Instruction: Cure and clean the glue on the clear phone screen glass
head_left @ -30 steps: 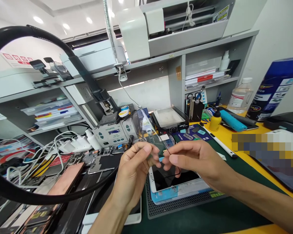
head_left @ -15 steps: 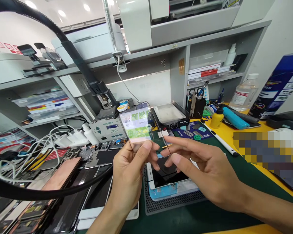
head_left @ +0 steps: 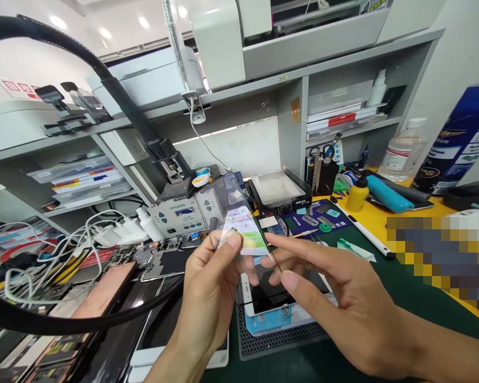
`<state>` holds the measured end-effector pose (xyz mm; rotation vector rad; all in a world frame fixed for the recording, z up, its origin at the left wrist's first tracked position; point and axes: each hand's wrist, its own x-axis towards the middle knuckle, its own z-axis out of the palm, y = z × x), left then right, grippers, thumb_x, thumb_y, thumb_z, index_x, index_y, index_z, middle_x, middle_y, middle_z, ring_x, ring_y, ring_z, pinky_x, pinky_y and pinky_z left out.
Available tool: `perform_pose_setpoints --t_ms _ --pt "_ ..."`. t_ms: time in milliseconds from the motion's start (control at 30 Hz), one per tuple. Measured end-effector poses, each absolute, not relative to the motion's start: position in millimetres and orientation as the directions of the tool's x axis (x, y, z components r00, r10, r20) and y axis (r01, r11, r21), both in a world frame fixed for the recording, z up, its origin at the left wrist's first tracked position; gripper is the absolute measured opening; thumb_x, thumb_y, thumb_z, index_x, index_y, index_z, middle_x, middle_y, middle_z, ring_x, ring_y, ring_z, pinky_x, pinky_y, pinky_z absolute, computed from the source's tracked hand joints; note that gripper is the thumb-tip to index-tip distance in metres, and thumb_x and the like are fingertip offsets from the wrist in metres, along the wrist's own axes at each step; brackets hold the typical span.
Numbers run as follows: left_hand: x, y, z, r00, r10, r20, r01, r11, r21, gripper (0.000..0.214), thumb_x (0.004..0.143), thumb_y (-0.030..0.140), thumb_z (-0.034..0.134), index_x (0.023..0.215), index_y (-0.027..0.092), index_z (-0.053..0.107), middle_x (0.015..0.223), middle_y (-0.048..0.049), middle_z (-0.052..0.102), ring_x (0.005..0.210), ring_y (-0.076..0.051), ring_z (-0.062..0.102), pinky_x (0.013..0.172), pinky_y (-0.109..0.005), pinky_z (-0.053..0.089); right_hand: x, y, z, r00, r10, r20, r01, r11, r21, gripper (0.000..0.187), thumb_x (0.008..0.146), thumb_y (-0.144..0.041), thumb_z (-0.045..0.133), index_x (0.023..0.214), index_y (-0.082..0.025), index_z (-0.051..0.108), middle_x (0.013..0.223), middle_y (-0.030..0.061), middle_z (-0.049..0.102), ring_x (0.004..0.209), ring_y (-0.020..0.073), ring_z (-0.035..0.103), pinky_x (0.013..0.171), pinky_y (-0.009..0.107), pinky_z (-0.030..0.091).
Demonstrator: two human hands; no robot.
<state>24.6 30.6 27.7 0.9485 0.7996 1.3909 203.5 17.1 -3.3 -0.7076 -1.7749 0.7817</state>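
My left hand (head_left: 209, 290) is closed on the lower edge of a clear glass screen panel (head_left: 239, 223), thumb on top, holding it tilted up over the bench. A green and white label shows on the panel. My right hand (head_left: 335, 303) is beside it with fingers stretched out, and its fingertips touch the panel's right edge. Under both hands a white phone (head_left: 271, 298) lies face up on a blue holder, which sits on a black perforated mat (head_left: 279, 340).
A soldering station (head_left: 178, 215) and a black hot plate (head_left: 279, 191) stand behind the hands. Several disassembled phones (head_left: 104, 298), cables and chargers crowd the left. A yellow bottle (head_left: 357, 194), tool holder, clear bottle (head_left: 403, 151) and blue box (head_left: 459, 138) sit at the right. A black hose arcs overhead.
The panel has tilted and dropped a little in my left hand, so its label now sits lower. My right hand opened from a pinch to stretched fingers at the panel's edge.
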Motion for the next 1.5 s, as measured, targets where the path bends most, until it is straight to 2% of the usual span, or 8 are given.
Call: perform_pose_setpoints --t_ms 300,567,667,833,933,1100,1367,1500 --pt "24 30 27 0.111 0.993 0.046 -0.461 0.011 0.887 0.016 0.084 0.027 0.074 0.077 0.015 0.067 0.077 -0.0029 0.064 0.059 -0.012 0.056 0.054 -0.024 0.051 202 14 3 -0.277 0.725 0.631 0.102 0.675 -0.731 0.047 0.096 -0.016 0.053 0.142 -0.025 0.055 0.108 0.0049 0.076 0.090 0.0167 0.074 0.083 0.029 0.062" --pt "23 36 21 0.306 0.952 -0.024 -0.609 0.215 0.764 0.009 0.083 0.017 0.065 0.075 0.013 0.065 0.074 -0.0034 0.063 0.059 -0.013 0.060 0.055 -0.025 0.053 204 13 0 -0.269 0.699 0.662 0.189 0.713 -0.676 0.052 0.098 -0.015 0.051 0.144 -0.038 0.051 0.112 -0.0023 0.076 0.092 0.0126 0.074 0.084 0.022 0.059" --pt "24 38 20 0.334 0.941 -0.061 -0.636 0.273 0.722 0.008 0.080 0.019 0.064 0.075 0.013 0.065 0.071 -0.0029 0.059 0.056 -0.012 0.056 0.052 -0.024 0.050 203 14 1 -0.270 0.648 0.712 0.254 0.761 -0.596 0.053 0.097 -0.015 0.050 0.145 -0.037 0.049 0.110 -0.0003 0.075 0.092 0.0148 0.073 0.079 0.023 0.061" --pt "26 36 21 0.371 0.923 -0.102 -0.660 0.339 0.670 0.008 0.076 0.019 0.063 0.073 0.012 0.066 0.064 -0.0019 0.055 0.057 -0.012 0.053 0.050 -0.023 0.048 203 15 0 -0.292 0.545 0.786 0.347 0.826 -0.444 0.064 0.095 -0.010 0.046 0.153 -0.037 0.038 0.126 0.0054 0.070 0.118 0.0226 0.066 0.083 0.028 0.062" --pt "26 36 19 0.394 0.916 -0.077 -0.678 0.346 0.648 0.012 0.077 0.020 0.062 0.068 0.012 0.065 0.062 -0.0022 0.055 0.056 -0.012 0.054 0.050 -0.023 0.048 204 17 0 -0.350 0.478 0.805 0.333 0.867 -0.370 0.067 0.095 -0.010 0.044 0.157 -0.034 0.032 0.127 0.0078 0.069 0.123 0.0240 0.063 0.083 0.030 0.062" --pt "26 38 14 0.438 0.898 -0.042 -0.688 0.365 0.627 0.016 0.078 0.021 0.058 0.068 0.011 0.065 0.062 -0.0029 0.056 0.057 -0.012 0.056 0.051 -0.024 0.049 203 20 -1 -0.385 0.463 0.798 0.347 0.874 -0.339 0.066 0.095 -0.010 0.043 0.157 -0.029 0.030 0.123 0.0103 0.069 0.124 0.0240 0.062 0.082 0.030 0.061" --pt "29 35 18 0.433 0.896 -0.104 -0.691 0.403 0.600 0.012 0.074 0.022 0.060 0.068 0.013 0.064 0.057 -0.0019 0.054 0.052 -0.013 0.054 0.048 -0.023 0.047 201 19 -1 -0.427 0.435 0.792 0.302 0.895 -0.329 0.064 0.093 -0.007 0.043 0.155 -0.020 0.035 0.107 0.0127 0.066 0.097 0.0223 0.066 0.073 0.033 0.060" --pt "29 35 18 0.443 0.886 -0.136 -0.699 0.437 0.567 0.009 0.070 0.023 0.061 0.066 0.015 0.060 0.053 0.0009 0.048 0.048 -0.013 0.049 0.048 -0.025 0.045 203 21 -3 -0.472 0.349 0.809 0.297 0.927 -0.227 0.070 0.087 -0.004 0.047 0.154 -0.020 0.036 0.101 0.0121 0.066 0.086 0.0220 0.066 0.066 0.032 0.057"
